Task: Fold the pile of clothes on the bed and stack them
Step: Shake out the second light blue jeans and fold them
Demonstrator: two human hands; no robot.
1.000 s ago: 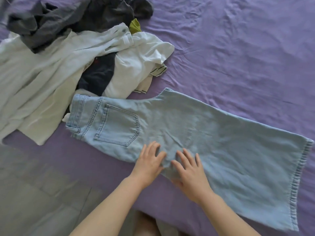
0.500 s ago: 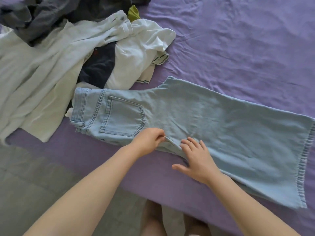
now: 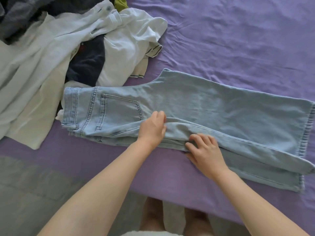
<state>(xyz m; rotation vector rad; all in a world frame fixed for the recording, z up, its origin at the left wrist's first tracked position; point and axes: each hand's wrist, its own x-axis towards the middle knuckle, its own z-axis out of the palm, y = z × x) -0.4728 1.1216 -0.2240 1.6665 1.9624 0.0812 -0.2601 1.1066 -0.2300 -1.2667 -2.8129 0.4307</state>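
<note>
Light blue jeans lie flat across the purple bed sheet, waistband to the left, hems to the right, a back pocket facing up. My left hand pinches the near edge of the denim just right of the pocket and lifts it into a ridge. A little to the right, my right hand grips the same near edge with curled fingers, thumb under the fabric. The unfolded pile of clothes sits at the upper left, touching the waistband.
The pile holds pale white garments, a navy piece, a dark grey garment and a green scrap. The bed's near edge runs along the bottom, with grey floor and my legs below it.
Both hands went from lying flat on the jeans to gripping the near edge. That edge is now raised and drawn away from me, so a lower layer of the leg shows.
</note>
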